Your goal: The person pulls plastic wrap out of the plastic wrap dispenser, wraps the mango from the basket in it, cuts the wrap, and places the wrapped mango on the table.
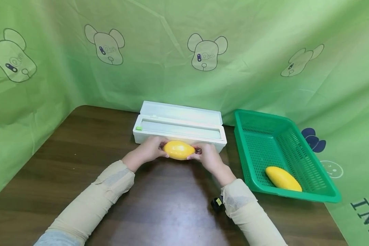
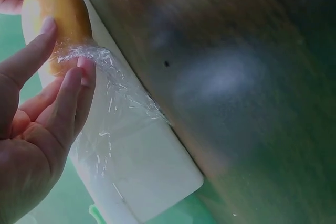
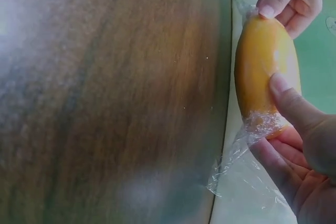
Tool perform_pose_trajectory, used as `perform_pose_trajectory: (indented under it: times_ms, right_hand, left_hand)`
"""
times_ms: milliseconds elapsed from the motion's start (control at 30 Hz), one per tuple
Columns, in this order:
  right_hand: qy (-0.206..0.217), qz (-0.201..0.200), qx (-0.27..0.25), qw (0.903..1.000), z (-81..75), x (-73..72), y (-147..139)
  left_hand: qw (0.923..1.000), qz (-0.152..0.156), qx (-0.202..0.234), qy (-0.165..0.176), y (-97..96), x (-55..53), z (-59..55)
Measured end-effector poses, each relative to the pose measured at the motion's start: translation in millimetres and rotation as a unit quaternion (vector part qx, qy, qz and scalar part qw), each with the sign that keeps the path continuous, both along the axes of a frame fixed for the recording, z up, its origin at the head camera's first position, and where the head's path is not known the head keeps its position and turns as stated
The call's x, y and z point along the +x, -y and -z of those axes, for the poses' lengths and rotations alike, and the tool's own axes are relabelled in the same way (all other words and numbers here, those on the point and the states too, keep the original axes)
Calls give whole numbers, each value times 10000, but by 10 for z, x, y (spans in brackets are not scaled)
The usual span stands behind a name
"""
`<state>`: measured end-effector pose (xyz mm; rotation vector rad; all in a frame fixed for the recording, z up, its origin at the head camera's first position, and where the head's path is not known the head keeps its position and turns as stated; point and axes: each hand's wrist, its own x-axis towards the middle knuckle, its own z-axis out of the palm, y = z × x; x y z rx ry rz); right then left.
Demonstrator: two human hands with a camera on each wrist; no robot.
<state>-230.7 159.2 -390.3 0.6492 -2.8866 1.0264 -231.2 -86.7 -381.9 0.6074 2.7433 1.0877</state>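
A yellow mango point(image 1: 179, 150) is held by its two ends between both hands, in front of a white cling film dispenser point(image 1: 140, 137) whose lid point(image 1: 181, 112) stands raised. My left hand point(image 1: 152, 147) pinches the left end, thumb on top and fingers beneath. At the right end, my right hand point(image 1: 207, 155) grips in the same way. Crumpled clear cling film point(image 2: 113, 77) wraps the mango's end and trails from it in the left wrist view. More bunched film point(image 3: 236, 148) hangs at the other end in the right wrist view.
A green plastic basket point(image 1: 258, 147) stands on the right side of the brown wooden table point(image 1: 80, 143), with a second yellow mango point(image 1: 283, 178) in it. A green curtain point(image 1: 160, 78) with printed cartoon heads surrounds the table. The dispenser has a small green tab point(image 1: 138, 128).
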Motion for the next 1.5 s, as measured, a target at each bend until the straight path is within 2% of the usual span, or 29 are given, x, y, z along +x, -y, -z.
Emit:
perform_pose_trajectory:
  times_ms: [167,500,833,1000,1200,1500]
  right_hand:
    - [304,-92,104,9994,-16,-23,20]
    - [453,-176,254,9985,-45,-64,5]
    - [576,-268,389,9972,-26,-108,-22]
    - [697,-379,412,9960,-36,-123,-41]
    - [912,-470,429,9938,-78,-136,-45]
    - [952,-557,637,9919,-98,-155,-52]
  left_hand:
    - [9999,3,-104,55,20,3,13]
    - [9994,-30,-231,245,0,-9,4]
    - [9968,-112,-332,717,-4,-34,-7]
    - [9953,-47,-318,917,5,-51,-1]
    - [9946,80,-428,943,15,-65,-2]
    - [9933,235,-514,1011,23,-43,5]
